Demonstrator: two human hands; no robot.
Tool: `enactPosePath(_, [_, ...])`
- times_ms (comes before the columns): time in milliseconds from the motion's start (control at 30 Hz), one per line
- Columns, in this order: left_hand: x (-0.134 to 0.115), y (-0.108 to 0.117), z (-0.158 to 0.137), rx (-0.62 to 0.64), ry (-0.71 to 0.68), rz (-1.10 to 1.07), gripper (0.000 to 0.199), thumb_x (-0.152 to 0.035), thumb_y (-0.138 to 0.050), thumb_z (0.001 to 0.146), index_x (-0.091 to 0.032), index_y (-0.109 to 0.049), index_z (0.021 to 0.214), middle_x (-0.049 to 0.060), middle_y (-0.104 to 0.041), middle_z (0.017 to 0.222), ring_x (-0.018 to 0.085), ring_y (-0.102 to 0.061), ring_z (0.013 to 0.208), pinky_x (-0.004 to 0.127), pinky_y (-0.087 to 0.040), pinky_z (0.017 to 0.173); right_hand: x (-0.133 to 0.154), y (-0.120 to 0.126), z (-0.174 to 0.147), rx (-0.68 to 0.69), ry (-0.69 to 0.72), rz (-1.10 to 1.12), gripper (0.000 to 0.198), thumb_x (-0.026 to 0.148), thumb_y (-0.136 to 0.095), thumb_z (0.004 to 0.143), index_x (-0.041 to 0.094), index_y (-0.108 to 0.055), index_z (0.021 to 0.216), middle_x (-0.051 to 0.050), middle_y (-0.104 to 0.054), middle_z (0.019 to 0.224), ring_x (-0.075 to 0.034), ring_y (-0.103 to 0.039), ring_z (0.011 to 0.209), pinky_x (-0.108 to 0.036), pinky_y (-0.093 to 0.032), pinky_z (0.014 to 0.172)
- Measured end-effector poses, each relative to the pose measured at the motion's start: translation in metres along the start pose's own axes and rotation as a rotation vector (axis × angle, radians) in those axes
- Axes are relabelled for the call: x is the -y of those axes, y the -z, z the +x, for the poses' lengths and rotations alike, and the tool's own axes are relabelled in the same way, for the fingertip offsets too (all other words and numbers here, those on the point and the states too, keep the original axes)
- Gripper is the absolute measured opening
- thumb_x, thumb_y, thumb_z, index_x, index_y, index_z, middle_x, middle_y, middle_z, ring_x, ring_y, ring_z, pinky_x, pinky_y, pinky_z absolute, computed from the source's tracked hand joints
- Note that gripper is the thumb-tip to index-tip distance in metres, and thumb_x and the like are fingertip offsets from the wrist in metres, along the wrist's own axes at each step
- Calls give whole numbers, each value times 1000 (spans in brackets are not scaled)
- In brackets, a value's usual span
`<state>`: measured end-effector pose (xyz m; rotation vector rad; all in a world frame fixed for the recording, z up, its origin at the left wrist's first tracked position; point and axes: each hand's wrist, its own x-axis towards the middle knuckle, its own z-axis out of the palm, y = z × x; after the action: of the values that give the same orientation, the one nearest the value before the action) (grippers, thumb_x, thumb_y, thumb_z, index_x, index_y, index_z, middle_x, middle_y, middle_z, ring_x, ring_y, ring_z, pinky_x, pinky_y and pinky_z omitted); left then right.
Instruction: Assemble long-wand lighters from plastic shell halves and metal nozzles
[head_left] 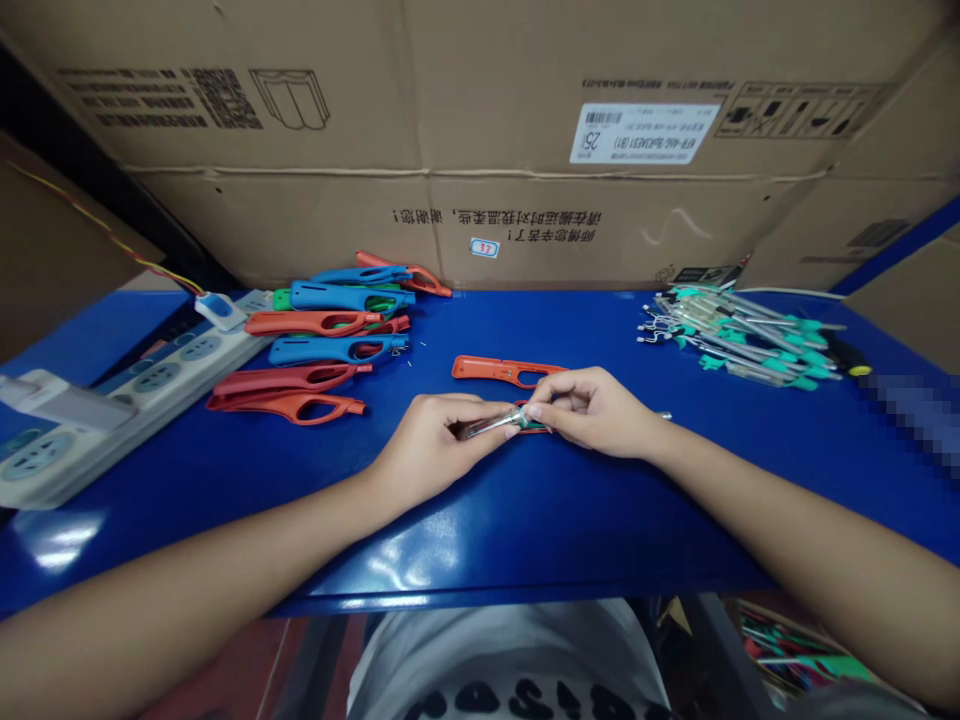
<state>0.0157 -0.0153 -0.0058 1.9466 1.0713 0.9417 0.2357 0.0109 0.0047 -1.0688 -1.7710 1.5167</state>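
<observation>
Near the middle of the blue table, my left hand is closed around the clear body of a lighter insert. My right hand pinches the same insert at its teal-green part. A silver rod tip pokes out beyond my right wrist; whether it belongs to this insert is hidden. Under the fingers an orange edge shows, mostly covered. Just behind my hands lies an orange lighter shell half, inner side up, its right end partly behind my right fingers.
Several orange, blue and green lighter shells lie stacked at the left. Beside them runs a white power strip with plugs. Several lighter inserts with metal rods are heaped at the right, near a black-and-yellow handle. A cardboard box walls the back.
</observation>
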Motion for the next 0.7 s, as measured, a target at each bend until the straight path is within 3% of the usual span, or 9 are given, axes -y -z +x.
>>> enactPosePath(167, [1, 0, 0, -2, 29, 20, 23, -31, -75, 86, -22, -80, 106, 3, -80, 91, 11, -57, 60, 22, -40, 54, -2, 2, 3, 2, -29, 54, 43, 55, -77, 78, 15, -61, 80, 8, -51, 44, -4, -40, 32, -18, -27, 31])
enactPosePath(300, [2, 1, 1, -37, 45, 61, 27, -35, -77, 83, -20, -79, 106, 1, -76, 76, 10, -51, 54, 22, -39, 52, -3, 6, 5, 2, -65, 70, 45, 56, -78, 77, 15, -62, 81, 8, -51, 39, -5, -38, 28, -17, -24, 29])
enactPosePath(433, [2, 3, 1, -23, 7, 91, 21, -36, -70, 90, -19, -81, 96, 3, -75, 78, 11, -53, 57, 22, -39, 53, -2, 8, 5, -2, -67, 87, 43, 54, -78, 77, 14, -63, 80, 8, -51, 40, -4, -36, 28, -17, -22, 29])
enactPosePath(700, [7, 0, 0, 48, -67, 116, 23, -32, -60, 98, -20, -78, 105, 3, -72, 84, 14, -63, 73, 25, -46, 66, -4, 1, 3, -57, -41, 67, 43, 54, -79, 75, 14, -64, 78, 6, -53, 47, -3, -38, 34, -18, -24, 33])
